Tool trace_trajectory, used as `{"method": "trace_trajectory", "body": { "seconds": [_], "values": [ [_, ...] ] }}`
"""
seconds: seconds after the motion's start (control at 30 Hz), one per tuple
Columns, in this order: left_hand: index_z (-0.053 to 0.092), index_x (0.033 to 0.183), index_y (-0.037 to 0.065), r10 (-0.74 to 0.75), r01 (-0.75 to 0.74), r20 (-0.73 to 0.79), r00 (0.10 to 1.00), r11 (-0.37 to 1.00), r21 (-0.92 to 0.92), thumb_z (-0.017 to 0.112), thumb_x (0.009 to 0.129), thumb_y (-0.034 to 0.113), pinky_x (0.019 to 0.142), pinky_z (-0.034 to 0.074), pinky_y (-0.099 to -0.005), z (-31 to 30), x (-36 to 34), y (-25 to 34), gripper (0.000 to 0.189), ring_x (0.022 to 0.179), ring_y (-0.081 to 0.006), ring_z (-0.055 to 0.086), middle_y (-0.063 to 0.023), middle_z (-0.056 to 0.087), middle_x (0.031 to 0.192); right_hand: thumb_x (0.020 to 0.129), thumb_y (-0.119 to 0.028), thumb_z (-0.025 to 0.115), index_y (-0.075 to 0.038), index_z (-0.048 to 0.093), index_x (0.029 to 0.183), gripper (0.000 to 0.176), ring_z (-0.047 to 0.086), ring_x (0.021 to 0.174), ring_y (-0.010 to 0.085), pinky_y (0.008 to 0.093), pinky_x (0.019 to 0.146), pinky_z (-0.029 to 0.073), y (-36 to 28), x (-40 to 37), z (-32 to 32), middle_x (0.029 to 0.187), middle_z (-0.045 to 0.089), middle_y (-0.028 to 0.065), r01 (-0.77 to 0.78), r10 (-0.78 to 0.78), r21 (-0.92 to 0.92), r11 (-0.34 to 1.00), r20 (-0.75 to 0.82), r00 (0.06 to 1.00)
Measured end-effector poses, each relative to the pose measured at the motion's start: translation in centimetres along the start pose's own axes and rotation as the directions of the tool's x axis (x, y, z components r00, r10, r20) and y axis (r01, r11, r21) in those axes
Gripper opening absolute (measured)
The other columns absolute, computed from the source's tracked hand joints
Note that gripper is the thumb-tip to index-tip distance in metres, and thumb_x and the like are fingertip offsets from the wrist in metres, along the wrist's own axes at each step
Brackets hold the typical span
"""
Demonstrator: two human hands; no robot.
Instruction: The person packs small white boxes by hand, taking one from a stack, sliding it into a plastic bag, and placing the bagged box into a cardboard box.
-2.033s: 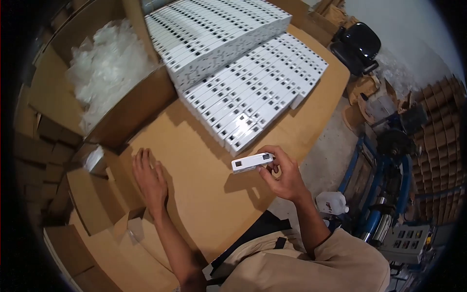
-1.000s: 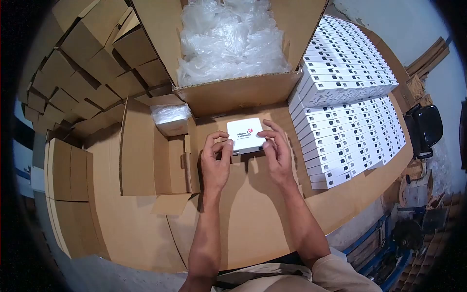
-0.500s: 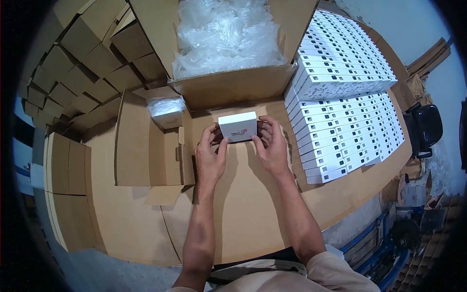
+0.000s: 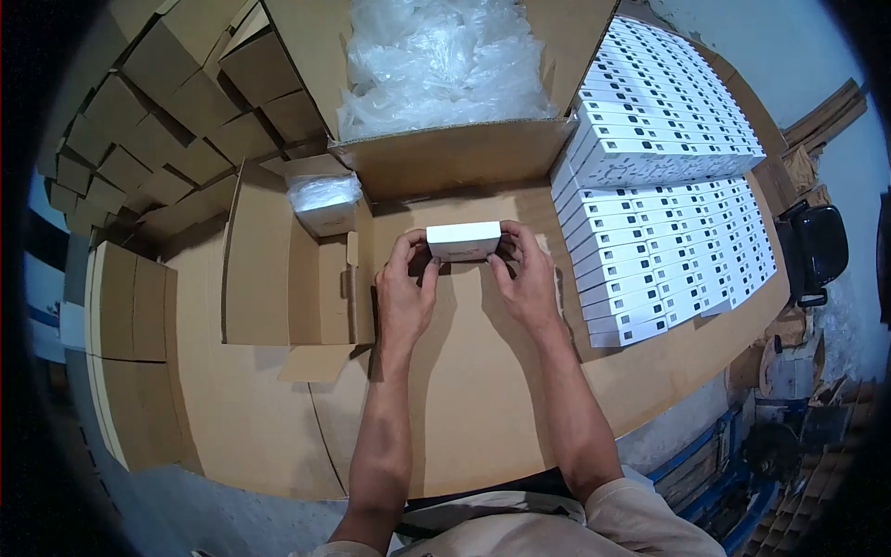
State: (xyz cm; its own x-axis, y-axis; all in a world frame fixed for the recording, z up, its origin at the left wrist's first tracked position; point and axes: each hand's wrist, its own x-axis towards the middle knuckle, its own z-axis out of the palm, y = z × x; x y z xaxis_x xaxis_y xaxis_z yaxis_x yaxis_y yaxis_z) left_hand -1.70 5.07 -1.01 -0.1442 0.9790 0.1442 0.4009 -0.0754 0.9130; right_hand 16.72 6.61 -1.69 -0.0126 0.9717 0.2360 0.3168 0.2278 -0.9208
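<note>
A small white box [image 4: 463, 241] is held between my two hands over the middle of the cardboard-covered table. My left hand [image 4: 406, 288] grips its left end, fingers behind and thumb at the front. On the other end my right hand [image 4: 526, 283] has the same kind of grip. The box's narrow white side faces up, and its printed front shows only as a thin slanted strip. Left of my left hand stands an open cardboard carton [image 4: 255, 269], with a plastic-wrapped white packet [image 4: 325, 202] at its far end.
Beyond my hands, a large carton [image 4: 455, 162] holds clear plastic bags [image 4: 445, 65]. Rows of white boxes [image 4: 668, 246] are stacked on the right. Folded brown cartons [image 4: 139, 111] pile up at the far left, with more cardboard boxes [image 4: 135, 362] along the left edge.
The white box has tipped, so its printed front is now seen more steeply and less of it shows. Both hands still hold it. The whole view has shifted slightly.
</note>
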Motion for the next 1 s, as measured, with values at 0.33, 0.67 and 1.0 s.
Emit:
{"method": "trace_trajectory", "body": {
  "seconds": [0.33, 0.67, 1.0],
  "values": [
    [0.052, 0.134, 0.001, 0.209, -0.197, -0.167, 0.964, 0.977, 0.086, 0.058, 0.081, -0.006, 0.101, 0.05, -0.041, 0.4, -0.1, 0.4, 0.053, 0.122, -0.0303, 0.062, -0.0176, 0.064, 0.129, 0.085, 0.016, 0.046, 0.003, 0.047, 0.136, 0.053, 0.064, 0.126, 0.0301, 0.0385, 0.104, 0.054, 1.1, 0.0, -0.4, 0.13, 0.064, 0.0226, 0.036, -0.033, 0.083, 0.996, -0.048, 0.998],
    [0.065, 0.104, -0.001, 0.574, -0.528, -0.306, 0.76, 0.819, 0.225, 0.064, 0.083, -0.005, 0.091, 0.052, -0.0415, 0.9, 3.0, 9.2, 0.022, 0.103, -0.0335, 0.064, -0.0157, 0.064, 0.106, 0.086, 0.014, 0.044, 0.004, 0.047, 0.135, 0.05, 0.066, 0.121, 0.0299, 0.0386, 0.102, 0.054, 2.0, 0.0, -0.4, 0.127, 0.063, 0.0219, -0.034, 0.046, 0.127, 0.991, -0.092, 0.995],
    [0.066, 0.11, -0.002, 0.522, -0.508, 0.077, 0.849, 0.768, 0.39, 0.072, 0.085, 0.005, 0.089, 0.054, -0.0454, 5.5, 22.8, 12.6, 0.027, 0.099, -0.0364, 0.07, -0.0212, 0.072, 0.107, 0.089, 0.009, 0.05, 0.005, 0.049, 0.132, 0.043, 0.068, 0.114, 0.03, 0.0372, 0.099, 0.054, 2.2, 0.0, -0.2, 0.122, 0.065, 0.0232, -0.063, 0.079, 0.156, 0.986, -0.103, 0.992]
  ]
}}
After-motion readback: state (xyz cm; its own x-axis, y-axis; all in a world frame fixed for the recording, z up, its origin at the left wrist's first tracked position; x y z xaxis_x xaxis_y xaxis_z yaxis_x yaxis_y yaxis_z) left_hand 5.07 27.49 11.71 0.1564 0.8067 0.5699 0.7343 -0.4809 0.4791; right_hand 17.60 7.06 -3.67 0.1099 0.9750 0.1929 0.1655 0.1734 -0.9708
